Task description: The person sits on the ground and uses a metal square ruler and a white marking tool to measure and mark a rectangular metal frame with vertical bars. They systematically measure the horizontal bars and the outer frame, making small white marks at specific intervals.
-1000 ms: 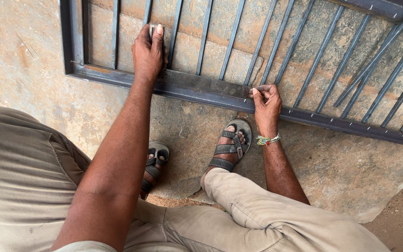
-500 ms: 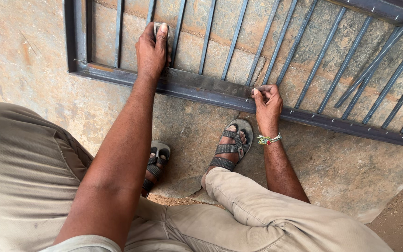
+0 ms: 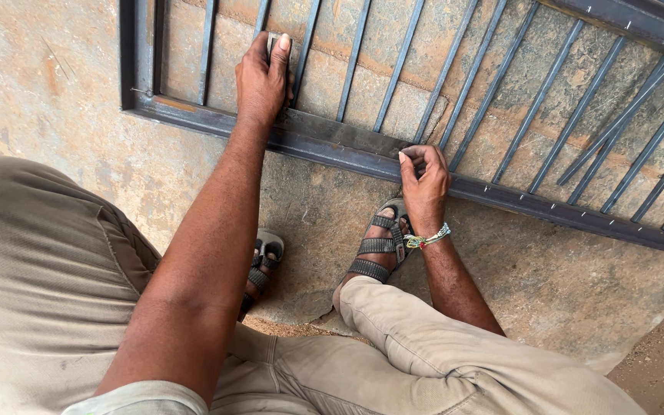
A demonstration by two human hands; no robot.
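Item: metal gate (image 3: 332, 142), dark grey, lying flat on the stone floor (image 3: 55, 84), seen from above.
Build: a heavy bottom rail running from upper left down to the right, a corner post at the left, and slim upright bars set into the rail side by side.
Left hand (image 3: 261, 81): laid palm down across the rail, fingers stretched forward and closed over a small pale block (image 3: 273, 40) that sat between two bars; thumb on the right side of it.
Left arm: extended nearly straight from the shoulder, elbow low over the knee.
Right hand (image 3: 424, 184): curled into a loose fist on the near edge of the rail, thumb tucked on top, pressed against the metal.
Right hand contents: possibly a small piece pinched inside the fist; the fingers hid it, so it could not be told for sure.
Right arm: bent, forearm rising steeply from the lap; a green and white thread band (image 3: 426, 239) sat at the wrist.
Posture: person crouched over the gate, khaki trousers (image 3: 40, 277), both feet in strapped sandals (image 3: 378, 246) just short of the rail.
Work state: judged to be mid-way; the rail showed bare, dull steel with rusty patches near the left corner, and the bars farther right looked untouched.
Left to do: apparently most of the bars and the long right stretch of rail.
Surroundings: sandy ground (image 3: 662, 361) at the lower right, beyond the edge of the slab.
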